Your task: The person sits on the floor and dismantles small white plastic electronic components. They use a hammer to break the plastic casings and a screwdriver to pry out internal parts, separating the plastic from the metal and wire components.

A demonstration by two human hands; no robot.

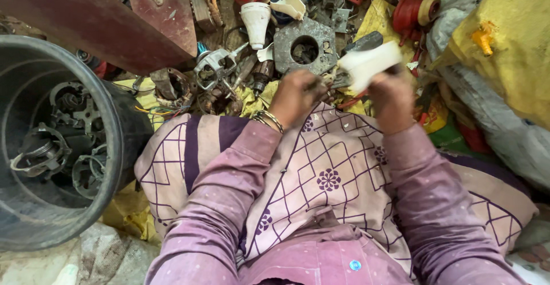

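Two hands work above a lap covered in patterned purple-and-cream cloth [321,164]. The right hand [392,99] has its grip clamped on a white plastic piece [369,64], which it holds up tilted and motion-blurred over the scrap pile. The left hand [295,93], with metal bangles [268,119] at the wrist, has its fingers curled down onto a small metal part at the edge of the cloth; the part itself is mostly hidden, so I cannot tell what it is. Just beyond the hands lies a flat grey metal plate with a round hole [303,47], with a white plastic cone [255,21] beside it and red plastic parts [412,13] farther back. To the left stands a big black tub [114,130] holding metal motor parts [57,147]. A yellow sack [515,50] lies to the right.
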